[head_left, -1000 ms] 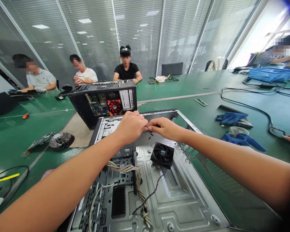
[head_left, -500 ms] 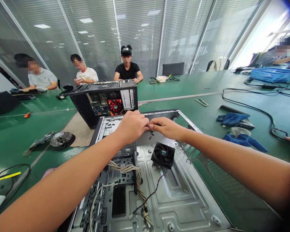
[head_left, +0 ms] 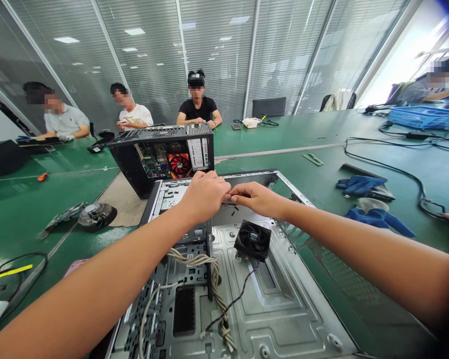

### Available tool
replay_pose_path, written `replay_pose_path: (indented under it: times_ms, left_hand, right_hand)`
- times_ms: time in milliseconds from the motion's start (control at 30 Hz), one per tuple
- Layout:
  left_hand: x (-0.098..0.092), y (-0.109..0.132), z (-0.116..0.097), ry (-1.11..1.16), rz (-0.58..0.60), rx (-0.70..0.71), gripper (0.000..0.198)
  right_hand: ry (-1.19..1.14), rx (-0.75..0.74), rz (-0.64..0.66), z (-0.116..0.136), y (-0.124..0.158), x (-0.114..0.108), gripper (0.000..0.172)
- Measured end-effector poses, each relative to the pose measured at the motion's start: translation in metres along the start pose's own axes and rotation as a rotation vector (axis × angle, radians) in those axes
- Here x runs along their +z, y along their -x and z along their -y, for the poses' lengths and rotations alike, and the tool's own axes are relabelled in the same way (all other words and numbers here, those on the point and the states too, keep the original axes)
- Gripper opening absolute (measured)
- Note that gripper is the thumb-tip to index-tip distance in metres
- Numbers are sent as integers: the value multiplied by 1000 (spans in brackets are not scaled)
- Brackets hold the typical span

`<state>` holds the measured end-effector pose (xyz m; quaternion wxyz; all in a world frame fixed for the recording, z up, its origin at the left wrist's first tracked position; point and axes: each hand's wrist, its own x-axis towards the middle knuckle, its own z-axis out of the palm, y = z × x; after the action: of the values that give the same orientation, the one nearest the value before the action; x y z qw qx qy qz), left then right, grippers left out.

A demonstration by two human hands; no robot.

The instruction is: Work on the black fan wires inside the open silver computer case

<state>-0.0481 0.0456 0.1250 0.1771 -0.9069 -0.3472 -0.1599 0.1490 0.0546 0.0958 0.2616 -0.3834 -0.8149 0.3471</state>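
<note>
Below my arms lies a metal computer case [head_left: 303, 304] on its side, its inside facing up. My left hand [head_left: 207, 196] and my right hand [head_left: 256, 198] meet over its far wall, fingertips nearly touching. Both are closed in a pinch; whatever sits between the fingers is too small and hidden to name. Just under my right hand, a black cooling fan [head_left: 253, 240] rests loose on the case floor, with a twisted thin cable [head_left: 243, 294] trailing toward me. A beige cable bundle [head_left: 217, 284] runs along the drive cage.
A second computer case [head_left: 127, 167] stands upright beyond. Blue gloves [head_left: 376, 217] and a black cable [head_left: 392, 157] lie to the right, near a blue basket [head_left: 422, 117]. A round metal part [head_left: 97, 215] is on the left. Several people sit around the green table [head_left: 280, 142].
My hands stay almost in place, with only a slight shift of the fingers at the pinch. The person opposite has brought one hand closer to the other.
</note>
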Motion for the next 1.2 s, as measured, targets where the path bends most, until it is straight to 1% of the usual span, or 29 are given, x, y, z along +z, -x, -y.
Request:
replay_pose_path:
  times_ms: [167,367,600,733,867,933,1033,1200]
  left_hand:
    - [-1,0,0,6,-7,3,23]
    - [-6,1,-2,-23,-14,33,20]
    - [-1,1,-1,-36,-42,32,22]
    - [-1,0,-3,-8,-5,-1,25]
    - [-3,-1,-4,-8,45,-26,27]
    - [-3,-1,-4,-15,55,-33,27]
    - [-3,-1,-4,-38,36,-17,26]
    - [-3,0,-3,-78,-48,29,19]
  right_hand:
    - [53,-35,-14,-1,0,0,24]
    - [45,-1,-19,3,0,-1,25]
    - [28,6,-24,2,0,0,28]
    - [58,3,-47,0,0,0,27]
    - [88,5,-83,1,0,1,22]
    - [101,16,-79,2,0,1,18]
    - [95,15,-56,3,-1,0,17]
    - [31,1,-39,2,-2,-1,18]
